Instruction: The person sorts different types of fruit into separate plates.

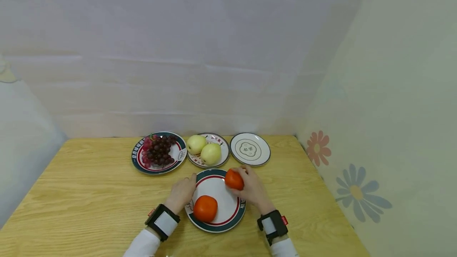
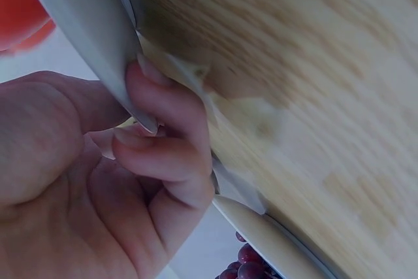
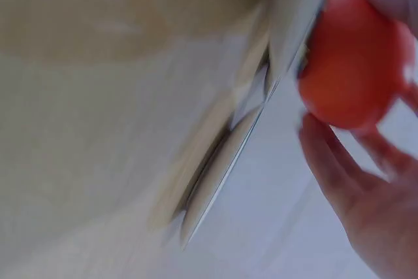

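Holding red fruit [image 1: 233, 180] in right grip [image 1: 252, 189], pinching near plate's [image 1: 227, 205] rim with left grip [image 1: 181, 192]. Probably light, firm, slick-skinned; best cupped around widest part, gently.

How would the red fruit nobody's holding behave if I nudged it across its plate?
The red fruit looks apt to roll, having rounded sides. The raised rim of the plate might check it. Its smooth, shiny skin could feel slippery.

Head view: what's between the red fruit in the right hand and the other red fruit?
Only a bare white stretch of the plate. The head view shows it between the red fruit in the right hand and the other red fruit.
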The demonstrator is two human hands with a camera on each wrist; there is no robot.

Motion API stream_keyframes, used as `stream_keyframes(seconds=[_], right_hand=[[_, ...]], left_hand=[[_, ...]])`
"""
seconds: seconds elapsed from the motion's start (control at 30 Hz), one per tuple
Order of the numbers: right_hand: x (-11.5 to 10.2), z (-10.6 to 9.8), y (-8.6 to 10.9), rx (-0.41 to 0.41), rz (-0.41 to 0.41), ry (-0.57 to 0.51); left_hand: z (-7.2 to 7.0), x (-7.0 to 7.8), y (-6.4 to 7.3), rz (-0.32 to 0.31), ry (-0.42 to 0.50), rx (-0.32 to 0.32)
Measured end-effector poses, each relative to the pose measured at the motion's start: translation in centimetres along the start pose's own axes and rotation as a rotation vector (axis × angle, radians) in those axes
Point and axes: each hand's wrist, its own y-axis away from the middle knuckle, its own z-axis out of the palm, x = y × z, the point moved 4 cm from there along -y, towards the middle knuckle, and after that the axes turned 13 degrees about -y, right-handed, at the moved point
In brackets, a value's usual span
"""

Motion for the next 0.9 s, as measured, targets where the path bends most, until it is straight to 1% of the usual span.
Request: stream_keyframes(seconds=[0.1,0.17,0.23,0.33,0.47,0.57,0.73,0.9], right_hand=[[2.1,-1.3,-2.1,0.136,0.083,-0.02],[3.6,-1.9,-3.3,0.185,0.15,-0.021],[4.8,-2.2,-4.1,0.212,0.184,-0.018],[6.0,-2.3,-4.8,0.208,0.227,-0.001],[6.9,-2.1,-5.5,0.186,0.281,0.001],[7.3,-2.1,-6.1,0.174,0.293,0.003],[8.2,-2.3,-7.1,0.156,0.295,0.055],[9.2,-2.4,-7.7,0.162,0.324,0.095]], left_hand=[[0.1,0.0,0.0,-0.004,0.005,-0.001],[0.1,0.0,0.0,-0.006,0.009,0.003],[0.1,0.1,0.0,-0.007,0.012,0.003],[0.1,0.2,-0.1,-0.01,0.015,-0.009],[0.0,0.1,-0.2,-0.017,0.017,-0.029],[0.0,0.0,-0.3,-0.021,0.011,-0.021],[0.0,0.0,-0.3,-0.019,0.01,0.005],[0.1,0.1,-0.2,-0.013,0.013,-0.021]])
